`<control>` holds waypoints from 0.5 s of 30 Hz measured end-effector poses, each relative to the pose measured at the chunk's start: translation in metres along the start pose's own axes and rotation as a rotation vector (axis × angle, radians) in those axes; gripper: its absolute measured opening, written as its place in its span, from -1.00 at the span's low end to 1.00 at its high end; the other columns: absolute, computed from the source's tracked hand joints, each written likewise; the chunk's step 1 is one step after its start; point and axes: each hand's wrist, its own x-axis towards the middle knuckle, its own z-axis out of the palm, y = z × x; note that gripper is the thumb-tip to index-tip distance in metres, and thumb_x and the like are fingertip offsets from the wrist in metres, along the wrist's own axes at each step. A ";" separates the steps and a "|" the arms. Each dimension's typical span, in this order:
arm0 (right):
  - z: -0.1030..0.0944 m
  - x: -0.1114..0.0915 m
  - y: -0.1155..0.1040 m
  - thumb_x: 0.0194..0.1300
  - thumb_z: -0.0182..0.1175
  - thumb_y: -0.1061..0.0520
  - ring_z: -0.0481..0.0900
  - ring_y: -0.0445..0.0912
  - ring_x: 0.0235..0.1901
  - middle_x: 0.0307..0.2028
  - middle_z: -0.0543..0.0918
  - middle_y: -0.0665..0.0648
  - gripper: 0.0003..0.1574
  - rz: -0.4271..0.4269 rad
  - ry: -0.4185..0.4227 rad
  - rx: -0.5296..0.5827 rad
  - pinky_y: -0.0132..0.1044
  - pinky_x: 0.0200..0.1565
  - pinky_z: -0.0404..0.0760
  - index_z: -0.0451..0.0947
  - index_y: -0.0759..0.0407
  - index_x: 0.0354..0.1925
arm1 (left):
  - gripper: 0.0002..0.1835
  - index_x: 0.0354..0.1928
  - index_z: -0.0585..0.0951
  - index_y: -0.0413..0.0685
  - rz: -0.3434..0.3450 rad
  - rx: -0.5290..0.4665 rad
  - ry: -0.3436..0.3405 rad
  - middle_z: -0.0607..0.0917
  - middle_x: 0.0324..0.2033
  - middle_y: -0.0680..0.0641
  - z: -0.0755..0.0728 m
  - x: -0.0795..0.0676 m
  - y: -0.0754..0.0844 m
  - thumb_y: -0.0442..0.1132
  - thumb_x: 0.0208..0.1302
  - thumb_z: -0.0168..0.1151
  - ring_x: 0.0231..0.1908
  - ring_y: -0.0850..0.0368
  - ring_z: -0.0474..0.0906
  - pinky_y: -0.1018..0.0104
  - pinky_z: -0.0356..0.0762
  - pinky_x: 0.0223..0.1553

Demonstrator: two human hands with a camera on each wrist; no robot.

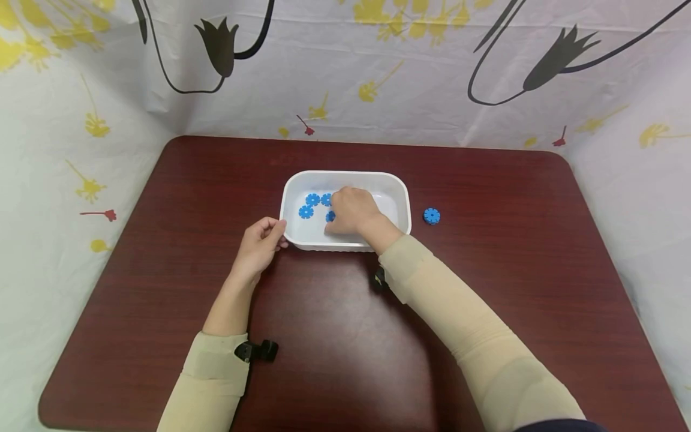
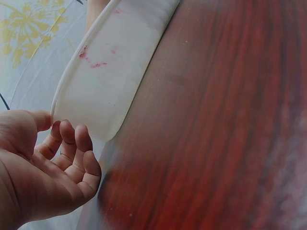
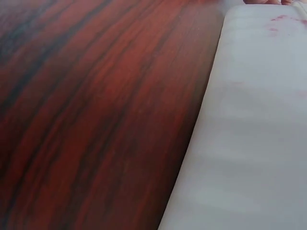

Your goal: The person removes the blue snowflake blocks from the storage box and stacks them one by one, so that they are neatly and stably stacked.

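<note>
A white plastic tray [image 1: 399,204] sits on the table with several blue notched discs [image 1: 306,212] lying in its left half. At its near left corner, my left hand [image 1: 258,246] pinches the rim between thumb and fingers. The left wrist view shows that hand [image 2: 53,167] with the thumb on the rim and the other fingers curled below. My right hand [image 1: 353,211] reaches down into the tray, a blue notched disc [image 1: 330,216] between its thumb and index finger. Part of that disc is hidden by the hand. The right wrist view shows mainly the tray's outer wall [image 3: 249,134].
Another blue notched disc [image 1: 432,216], which looks thick like a small stack, lies right of the tray. The dark red wooden table [image 1: 345,336] has rounded corners. Patterned white sheeting [image 1: 324,72] hangs behind it and along both sides.
</note>
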 end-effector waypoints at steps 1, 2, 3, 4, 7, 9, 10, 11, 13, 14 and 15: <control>0.000 -0.001 0.000 0.07 0.36 -0.21 0.49 -0.03 -0.33 -0.41 0.54 0.08 -0.56 0.001 -0.001 0.001 -0.08 -0.26 0.56 0.47 0.08 -0.49 | -0.65 -0.10 0.56 -0.40 0.001 0.000 0.001 0.62 -0.48 -0.01 0.000 0.000 0.000 -0.13 0.54 0.13 -0.44 0.23 0.59 0.37 0.57 -0.26; -0.001 -0.001 0.001 0.06 0.37 -0.22 0.49 -0.03 -0.34 -0.41 0.54 0.08 -0.55 0.003 0.001 0.004 -0.08 -0.26 0.56 0.47 0.07 -0.49 | -0.65 -0.11 0.56 -0.40 0.001 -0.001 0.001 0.62 -0.48 0.00 0.000 0.000 0.000 -0.14 0.54 0.13 -0.44 0.23 0.59 0.37 0.57 -0.26; -0.002 -0.002 0.001 0.05 0.36 -0.22 0.49 -0.03 -0.34 -0.41 0.54 0.08 -0.55 0.005 0.003 0.007 -0.08 -0.27 0.56 0.46 0.07 -0.50 | -0.65 -0.11 0.57 -0.40 0.001 0.001 0.001 0.62 -0.48 0.00 0.000 0.000 0.000 -0.14 0.54 0.13 -0.44 0.23 0.59 0.37 0.57 -0.26; -0.003 -0.003 0.001 0.04 0.36 -0.22 0.49 -0.03 -0.34 -0.42 0.54 0.08 -0.55 0.007 0.008 0.010 -0.08 -0.28 0.55 0.45 0.07 -0.50 | -0.65 -0.11 0.57 -0.40 0.002 0.001 0.002 0.62 -0.48 0.00 0.000 0.000 0.000 -0.14 0.54 0.12 -0.44 0.23 0.59 0.37 0.57 -0.26; -0.005 -0.005 0.003 0.01 0.33 -0.21 0.47 -0.03 -0.36 -0.43 0.52 0.07 -0.57 0.009 0.021 0.018 -0.08 -0.32 0.54 0.43 0.05 -0.53 | -0.65 -0.10 0.57 -0.39 0.001 0.002 0.001 0.63 -0.47 -0.03 0.000 0.000 0.000 -0.13 0.54 0.12 -0.43 0.22 0.59 0.37 0.57 -0.26; -0.007 -0.007 0.005 0.01 0.32 -0.20 0.46 -0.04 -0.38 -0.44 0.52 0.07 -0.58 0.008 0.030 0.026 -0.08 -0.34 0.53 0.42 0.05 -0.54 | -0.65 -0.10 0.57 -0.39 0.000 0.005 0.001 0.63 -0.46 -0.04 0.000 0.000 0.000 -0.13 0.54 0.12 -0.42 0.21 0.59 0.37 0.57 -0.25; -0.008 -0.008 0.006 0.01 0.32 -0.19 0.45 -0.04 -0.38 -0.45 0.52 0.07 -0.59 0.006 0.033 0.030 -0.08 -0.35 0.52 0.43 0.06 -0.54 | -0.65 -0.10 0.57 -0.39 0.000 0.005 0.001 0.63 -0.45 -0.05 0.000 0.000 0.000 -0.13 0.54 0.12 -0.42 0.20 0.59 0.37 0.57 -0.25; -0.009 -0.009 0.008 0.02 0.31 -0.19 0.45 -0.04 -0.38 -0.45 0.52 0.07 -0.59 0.002 0.036 0.034 -0.09 -0.35 0.52 0.44 0.07 -0.54 | -0.64 -0.09 0.57 -0.39 -0.001 0.005 0.000 0.64 -0.44 -0.06 0.000 0.000 0.000 -0.12 0.54 0.13 -0.41 0.20 0.59 0.37 0.57 -0.25; -0.011 -0.011 0.010 0.04 0.32 -0.19 0.45 -0.03 -0.38 -0.45 0.53 0.07 -0.59 -0.006 0.042 0.052 -0.09 -0.33 0.51 0.48 0.09 -0.51 | -0.64 -0.09 0.57 -0.39 -0.002 0.007 -0.001 0.64 -0.44 -0.07 -0.001 -0.001 0.000 -0.12 0.54 0.13 -0.41 0.19 0.59 0.37 0.57 -0.24; -0.011 -0.012 0.011 0.04 0.33 -0.20 0.46 -0.03 -0.37 -0.44 0.54 0.07 -0.59 -0.009 0.046 0.059 -0.09 -0.32 0.51 0.51 0.09 -0.48 | -0.64 -0.08 0.57 -0.39 -0.002 0.006 -0.003 0.64 -0.44 -0.08 -0.001 -0.001 0.001 -0.12 0.54 0.13 -0.41 0.19 0.59 0.37 0.57 -0.24; -0.012 -0.014 0.013 0.05 0.34 -0.20 0.46 -0.03 -0.36 -0.43 0.55 0.06 -0.59 -0.012 0.050 0.067 -0.10 -0.31 0.51 0.54 0.10 -0.45 | -0.63 -0.08 0.57 -0.39 -0.003 0.006 -0.003 0.64 -0.43 -0.08 -0.001 -0.001 0.001 -0.12 0.54 0.13 -0.40 0.18 0.59 0.37 0.57 -0.24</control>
